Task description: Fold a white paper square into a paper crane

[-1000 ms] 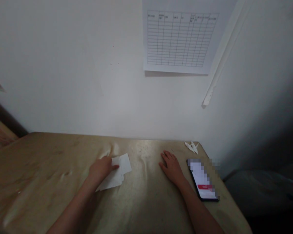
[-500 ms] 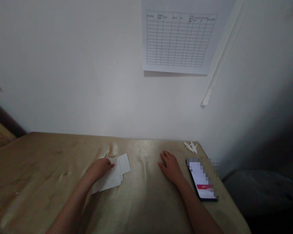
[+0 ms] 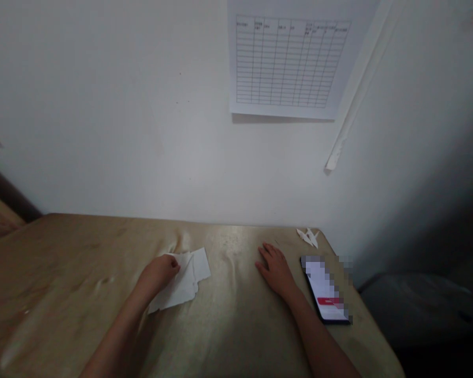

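My left hand (image 3: 162, 271) is closed over several torn-edged pieces of white paper (image 3: 183, 287) that overlap on the tabletop. Its thumb and fingers pinch at the top sheet, where a slanting edge or crease runs away from the fingertips; the exact grip is partly hidden. A smaller piece of paper (image 3: 202, 264) sticks out at the right of the pile. Flat on the table, with fingers a little apart, my right hand (image 3: 275, 270) holds nothing. A phone (image 3: 326, 291) with a lit, partly blurred screen lies just right of it.
The table (image 3: 236, 336) has a wrinkled gold-brown cover. Small white paper scraps (image 3: 308, 237) lie at its far right corner. A printed grid sheet (image 3: 284, 63) hangs on the wall, beside a white strip (image 3: 352, 105). A dark rounded object (image 3: 421, 310) stands beyond the right edge.
My left hand has shifted slightly left over the paper and its fingers have curled in more. The right hand, the phone and the scraps stay in place.
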`<state>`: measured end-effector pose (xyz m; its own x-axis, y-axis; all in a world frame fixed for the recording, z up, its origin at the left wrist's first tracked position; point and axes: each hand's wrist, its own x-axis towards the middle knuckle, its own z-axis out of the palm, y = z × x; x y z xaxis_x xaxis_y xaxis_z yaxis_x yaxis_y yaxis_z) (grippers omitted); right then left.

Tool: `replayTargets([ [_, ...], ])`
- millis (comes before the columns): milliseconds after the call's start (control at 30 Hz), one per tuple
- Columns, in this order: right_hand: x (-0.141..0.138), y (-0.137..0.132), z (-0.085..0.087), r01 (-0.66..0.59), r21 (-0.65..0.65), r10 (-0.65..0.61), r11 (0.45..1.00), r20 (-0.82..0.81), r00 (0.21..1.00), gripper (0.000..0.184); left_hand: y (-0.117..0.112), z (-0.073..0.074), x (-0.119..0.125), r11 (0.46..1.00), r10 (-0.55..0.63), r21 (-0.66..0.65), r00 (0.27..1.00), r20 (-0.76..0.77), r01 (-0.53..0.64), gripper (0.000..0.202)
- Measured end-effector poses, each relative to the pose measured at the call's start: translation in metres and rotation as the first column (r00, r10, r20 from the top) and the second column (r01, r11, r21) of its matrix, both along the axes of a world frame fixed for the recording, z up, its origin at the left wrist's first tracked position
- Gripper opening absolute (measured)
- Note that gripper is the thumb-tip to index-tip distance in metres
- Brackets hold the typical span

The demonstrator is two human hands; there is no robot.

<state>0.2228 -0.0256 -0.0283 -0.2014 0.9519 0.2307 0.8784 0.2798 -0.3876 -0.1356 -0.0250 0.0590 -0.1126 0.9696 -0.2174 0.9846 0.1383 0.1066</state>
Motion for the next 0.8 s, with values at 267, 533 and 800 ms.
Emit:
replayTargets([
  [267,-0.001,-0.002,0.005,0.005,-0.008,-0.005,1.0,-0.01,1.0,0.052,0.001,0.009,0.013,0.998,0.04,0.052,0.997,-0.061,-0.037,0.03],
  [533,-0.002,-0.002,0.005,0.005,-0.006,-0.005,1.0,-0.014,1.0,0.052,0.003,0.026,0.044,0.954,0.027,0.301,0.993,-0.119,0.01,0.03],
  [800,0.003,0.002,-0.002,0.005,0.044,0.003,0.999,-0.186,0.983,0.043,0.012,-0.003,0.109,0.857,-0.481,0.301,0.858,0.18,0.418,0.018],
])
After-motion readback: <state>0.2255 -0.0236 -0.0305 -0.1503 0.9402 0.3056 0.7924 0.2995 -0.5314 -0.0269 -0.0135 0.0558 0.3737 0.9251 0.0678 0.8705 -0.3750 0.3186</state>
